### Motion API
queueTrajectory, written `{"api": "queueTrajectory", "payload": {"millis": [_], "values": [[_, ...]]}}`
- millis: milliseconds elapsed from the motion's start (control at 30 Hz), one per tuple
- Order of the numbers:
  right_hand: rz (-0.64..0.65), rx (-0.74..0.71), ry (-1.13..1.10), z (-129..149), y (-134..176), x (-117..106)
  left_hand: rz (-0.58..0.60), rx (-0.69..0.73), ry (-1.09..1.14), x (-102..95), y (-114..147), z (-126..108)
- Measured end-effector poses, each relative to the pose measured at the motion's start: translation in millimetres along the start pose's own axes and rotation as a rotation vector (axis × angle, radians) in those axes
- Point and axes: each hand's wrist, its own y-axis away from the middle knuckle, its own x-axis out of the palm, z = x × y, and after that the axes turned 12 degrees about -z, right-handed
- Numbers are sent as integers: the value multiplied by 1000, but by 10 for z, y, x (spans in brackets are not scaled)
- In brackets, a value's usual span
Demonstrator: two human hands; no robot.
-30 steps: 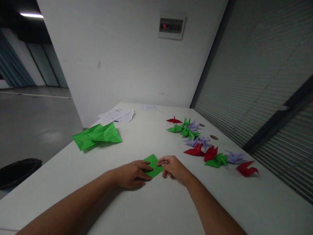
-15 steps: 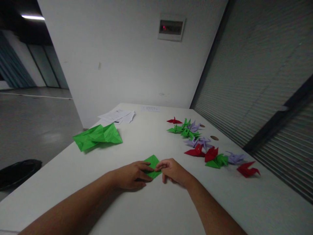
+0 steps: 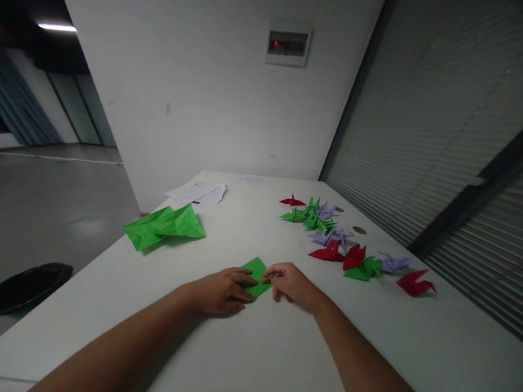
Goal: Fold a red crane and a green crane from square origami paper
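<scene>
A small folded diamond of green origami paper (image 3: 256,268) lies flat on the white table (image 3: 229,348) between my hands. My left hand (image 3: 223,290) rests on its left side, fingers spread, their tips on the paper. From the right, my right hand (image 3: 291,283) reaches over the paper's right corner with curled fingers, thumb and index close together. Whether those fingertips pinch a flap of the paper is too small to make out for certain.
Folded paper cranes in green, purple and red (image 3: 415,283) run along the table's right side. Creased green sheets (image 3: 163,227) lie at the left. White printed papers (image 3: 196,191) are farther back. A black-lined bin (image 3: 35,286) stands left of the table, window blinds (image 3: 429,163) at right.
The view has shifted very slightly. Both hands stay over the green paper, with the right fingers showing only a tiny movement at its right corner.
</scene>
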Motion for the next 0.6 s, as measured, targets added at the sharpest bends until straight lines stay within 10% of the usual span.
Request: {"api": "queueTrajectory", "payload": {"millis": [333, 600], "values": [[-271, -22, 105, -44, -92, -26, 14, 0, -22, -11, 4, -9], [-59, -153, 58, -51, -17, 26, 2, 18, -12, -9, 6, 7]]}}
